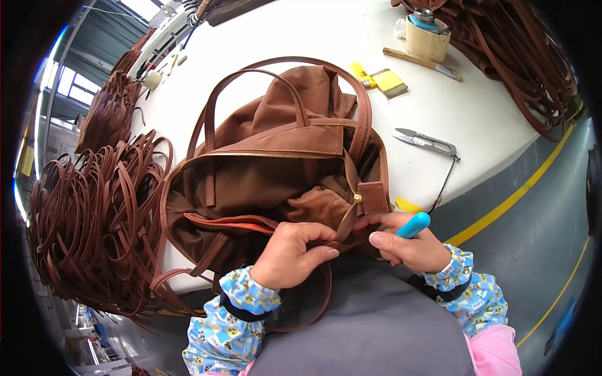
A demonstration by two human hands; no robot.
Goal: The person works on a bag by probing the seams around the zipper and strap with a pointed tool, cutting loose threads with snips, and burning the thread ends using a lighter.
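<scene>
A brown bag (pixel 251 135) lies open on the white table, its gold zipper undone and a dark lining showing. My left hand (pixel 293 252) pinches the bag's edge close to the lower end of the zipper. Just to the right, my right hand (pixel 404 241) is closed around a blue-handled tool (pixel 414 225), whose tip I cannot make out. Its fingertips are near the zipper's end and a small brown tab (pixel 374 197). An orange-edged inner pocket (pixel 235 223) shows inside the bag.
Thread snips (pixel 426 141) lie right of the bag on the white table (pixel 495 141). Behind are a yellow pad (pixel 390 82), a brush (pixel 421 64) and a pot (pixel 427 41). Bundles of brown straps hang at the left (pixel 94 232) and back right (pixel 501 56).
</scene>
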